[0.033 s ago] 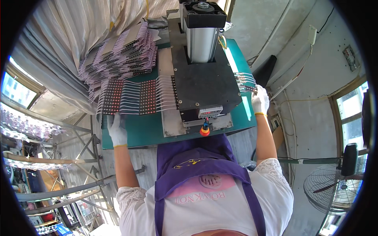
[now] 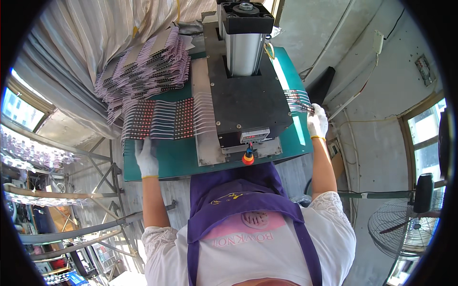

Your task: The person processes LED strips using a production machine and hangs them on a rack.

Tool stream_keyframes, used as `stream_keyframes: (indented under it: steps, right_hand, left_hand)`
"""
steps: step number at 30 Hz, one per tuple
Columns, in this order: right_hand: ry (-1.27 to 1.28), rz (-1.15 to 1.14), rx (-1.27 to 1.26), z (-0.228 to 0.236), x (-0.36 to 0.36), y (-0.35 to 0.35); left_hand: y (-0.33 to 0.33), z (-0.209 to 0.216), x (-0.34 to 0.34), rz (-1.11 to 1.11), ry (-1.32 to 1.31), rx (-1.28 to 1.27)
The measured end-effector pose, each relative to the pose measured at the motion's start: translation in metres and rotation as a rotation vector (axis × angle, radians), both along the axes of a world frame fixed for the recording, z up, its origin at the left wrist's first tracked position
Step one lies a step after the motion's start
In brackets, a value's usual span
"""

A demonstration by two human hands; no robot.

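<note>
A sheet of LED strips [image 2: 184,117], dark board rows joined by pale wires, runs from the left into a black press [image 2: 253,102] and comes out on its right side. My left hand [image 2: 147,159], in a white glove, is at the sheet's near edge, left of the press, its fingertips closed on that edge. At the right end, my gloved right hand [image 2: 317,123] grips the sheet where it emerges [image 2: 296,101]. What lies under the press body is hidden.
A tall pile of folded LED strips [image 2: 148,64] stands at the back left, beside a curtain [image 2: 71,52]. A red and yellow knob [image 2: 248,157] juts from the press front. The green table [image 2: 176,162] carries everything. A wire-guard fan [image 2: 400,229] stands right.
The sheet has slid a little to the right through the press. Both my hands have shifted slightly right with it.
</note>
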State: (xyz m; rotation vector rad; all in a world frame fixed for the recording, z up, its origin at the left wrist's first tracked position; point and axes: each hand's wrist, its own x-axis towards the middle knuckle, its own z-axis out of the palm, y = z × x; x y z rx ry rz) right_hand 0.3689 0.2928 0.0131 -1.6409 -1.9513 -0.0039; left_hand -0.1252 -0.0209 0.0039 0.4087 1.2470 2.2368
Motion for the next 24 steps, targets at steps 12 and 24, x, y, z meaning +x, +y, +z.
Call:
stream_keyframes:
  steps: [12, 24]
  right_hand:
    - [-0.342, 0.039, 0.007, -0.025, 0.022, -0.025]
    - [-0.365, 0.792, -0.295, 0.030, -0.057, -0.121]
  left_hand:
    - [0.030, 0.026, 0.111, -0.536, 1.729, -0.815]
    - [0.029, 0.020, 0.111, -0.602, 1.721, -0.998]
